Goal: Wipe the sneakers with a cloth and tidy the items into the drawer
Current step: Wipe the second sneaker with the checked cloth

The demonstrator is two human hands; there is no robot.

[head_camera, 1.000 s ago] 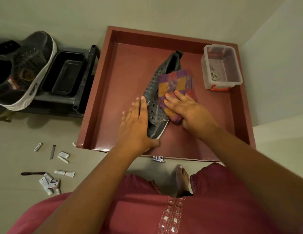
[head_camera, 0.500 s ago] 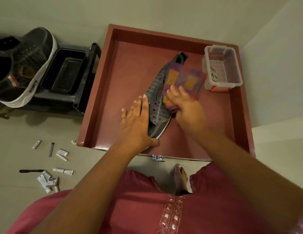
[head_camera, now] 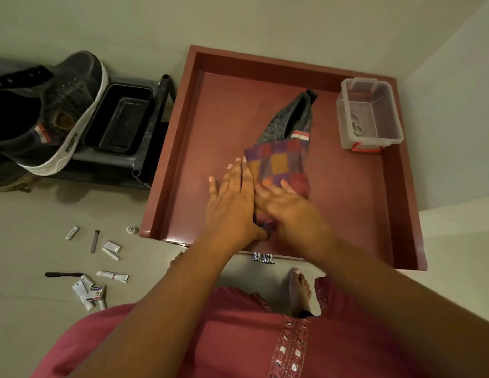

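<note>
Far left on the dark rack, the second sneaker (head_camera: 55,110) sits tipped on its side, thick white sole outward; bulky but probably light, best lifted by the heel collar or the sole edge. On the floor below, small tubes (head_camera: 112,275) lie scattered: light, easy to pinch one by one. Moving across into the red drawer (head_camera: 172,170), the left hand (head_camera: 232,205) lies flat, fingers straight and close together, thumb tucked low at the front, steadying the grey sneaker (head_camera: 289,118). That shoe looks soft canvas, so I'd guess it flexes and slides unless pinned. Just beside it, touching, the right hand (head_camera: 289,211) presses the checked cloth (head_camera: 279,162) onto the shoe's front half, fingers slightly spread. Cloth is limp; it'll bunch, so a flat palm suits. Far right, a clear tub (head_camera: 369,115) stands in the drawer corner, rigid.
</note>
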